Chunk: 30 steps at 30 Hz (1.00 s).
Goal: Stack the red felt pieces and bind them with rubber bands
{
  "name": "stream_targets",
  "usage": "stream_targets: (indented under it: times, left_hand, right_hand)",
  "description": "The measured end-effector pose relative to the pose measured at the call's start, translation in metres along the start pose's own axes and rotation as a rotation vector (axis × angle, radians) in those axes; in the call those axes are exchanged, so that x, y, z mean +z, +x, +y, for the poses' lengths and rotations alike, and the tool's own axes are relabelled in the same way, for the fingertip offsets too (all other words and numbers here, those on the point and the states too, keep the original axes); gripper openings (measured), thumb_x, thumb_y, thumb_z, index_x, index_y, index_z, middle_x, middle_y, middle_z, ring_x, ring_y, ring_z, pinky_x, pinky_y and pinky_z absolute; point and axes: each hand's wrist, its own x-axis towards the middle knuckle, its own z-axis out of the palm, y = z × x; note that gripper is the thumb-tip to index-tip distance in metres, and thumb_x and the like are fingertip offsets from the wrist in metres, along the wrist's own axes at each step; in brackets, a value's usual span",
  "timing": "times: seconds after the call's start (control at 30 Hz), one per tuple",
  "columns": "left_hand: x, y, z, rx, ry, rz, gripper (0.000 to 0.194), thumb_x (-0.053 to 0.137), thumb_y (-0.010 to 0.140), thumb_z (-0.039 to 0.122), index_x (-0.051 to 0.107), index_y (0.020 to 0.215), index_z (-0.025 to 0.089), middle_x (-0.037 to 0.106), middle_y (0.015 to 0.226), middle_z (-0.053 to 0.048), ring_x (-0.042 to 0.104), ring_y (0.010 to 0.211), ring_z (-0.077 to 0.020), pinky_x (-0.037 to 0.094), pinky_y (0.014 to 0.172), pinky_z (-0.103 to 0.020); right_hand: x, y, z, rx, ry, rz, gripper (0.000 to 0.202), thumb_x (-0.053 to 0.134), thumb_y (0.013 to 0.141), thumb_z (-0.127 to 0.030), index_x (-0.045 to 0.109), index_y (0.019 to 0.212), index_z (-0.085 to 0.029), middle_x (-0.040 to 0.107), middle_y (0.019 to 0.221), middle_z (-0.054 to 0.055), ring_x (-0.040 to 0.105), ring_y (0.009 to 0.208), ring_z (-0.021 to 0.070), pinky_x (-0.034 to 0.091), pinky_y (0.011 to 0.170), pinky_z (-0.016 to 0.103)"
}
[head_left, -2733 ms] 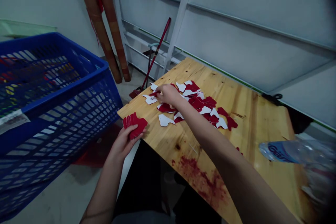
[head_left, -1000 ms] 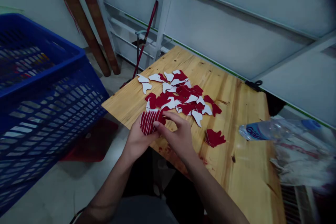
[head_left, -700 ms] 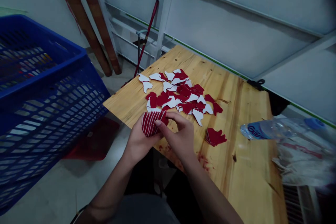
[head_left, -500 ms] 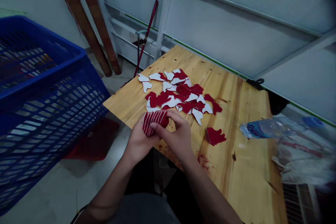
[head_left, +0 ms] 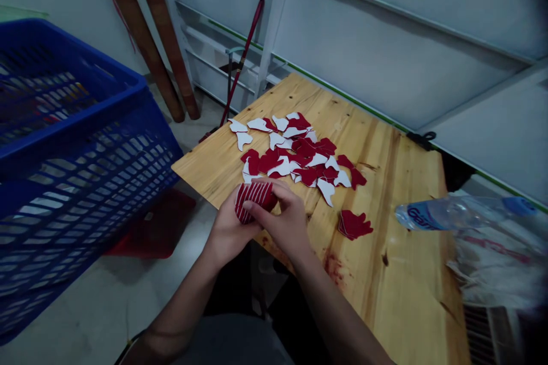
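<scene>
Between my hands, over the table's near edge, is a stack of red cut-out pieces with pale edges showing as stripes. My left hand is wrapped round its left side and underside. My right hand grips its right side, with the thumb lying across the striped edges. Just beyond, loose red and white cut-out pieces lie scattered and overlapping on the wooden table. A small pile of red cut-outs with finger-like points sits to the right of my right hand.
A clear plastic bottle lies at the table's right side, by a crumpled white bag. On the left stands a large blue basket, with a red object low beside it. A white framed panel rises behind the table.
The view has shifted slightly, so the table and pieces appear a little further right. Both hands still hold the stack, and its striped edges are tilted slightly differently.
</scene>
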Motion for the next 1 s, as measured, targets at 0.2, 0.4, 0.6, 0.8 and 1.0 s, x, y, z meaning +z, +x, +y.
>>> stream_targets:
  times: [0.2, 0.4, 0.6, 0.8, 1.0]
  left_hand:
    - [-0.012, 0.008, -0.013, -0.004, -0.063, -0.050, 0.051, 0.080, 0.055, 0.009, 0.059, 0.100, 0.018, 0.069, 0.096, -0.002, 0.067, 0.087, -0.0203, 0.053, 0.080, -0.030]
    - [-0.052, 0.029, -0.029, -0.123, -0.112, -0.041, 0.059, 0.085, 0.052, 0.014, 0.060, 0.105, 0.016, 0.070, 0.098, -0.005, 0.067, 0.089, -0.0206, 0.054, 0.080, -0.030]
    - [-0.089, 0.037, -0.021, -0.304, -0.134, 0.194, 0.066, 0.086, 0.048, 0.011, 0.056, 0.106, 0.015, 0.066, 0.072, 0.002, 0.064, 0.058, -0.0137, 0.049, 0.050, -0.020]
    - [-0.100, 0.039, -0.024, -0.343, -0.174, 0.265, 0.070, 0.089, 0.048, 0.010, 0.057, 0.110, 0.017, 0.069, 0.080, 0.000, 0.068, 0.065, -0.0157, 0.053, 0.055, -0.021]
    - [-0.104, 0.040, -0.025, -0.306, -0.269, 0.251, 0.065, 0.091, 0.048, 0.009, 0.061, 0.105, 0.017, 0.068, 0.084, 0.001, 0.064, 0.072, -0.0110, 0.052, 0.063, -0.018]
  right_hand:
    - [0.018, 0.000, 0.007, -0.014, 0.005, 0.006, 0.013, 0.077, 0.075, -0.025, 0.073, 0.086, -0.022, 0.072, 0.106, 0.006, 0.064, 0.103, 0.0220, 0.048, 0.096, 0.039]
    - [0.041, 0.024, 0.030, -0.058, -0.085, -0.222, 0.021, 0.078, 0.075, -0.029, 0.073, 0.093, -0.020, 0.070, 0.116, 0.009, 0.063, 0.109, 0.0224, 0.047, 0.097, 0.037]
    - [0.053, 0.153, 0.054, -0.112, -0.673, -0.307, 0.034, 0.061, 0.090, -0.038, 0.067, 0.113, -0.013, 0.069, 0.117, 0.013, 0.061, 0.111, 0.0219, 0.043, 0.097, 0.032]
    - [0.082, 0.214, 0.078, -0.105, -1.050, -0.480, 0.027, 0.066, 0.082, -0.030, 0.071, 0.097, -0.007, 0.071, 0.108, 0.021, 0.064, 0.103, 0.0273, 0.043, 0.087, 0.031]
    - [0.052, 0.190, 0.070, -0.058, -0.979, -0.217, 0.028, 0.047, 0.088, -0.024, 0.071, 0.088, -0.010, 0.073, 0.094, 0.016, 0.065, 0.092, 0.0252, 0.041, 0.087, 0.034]
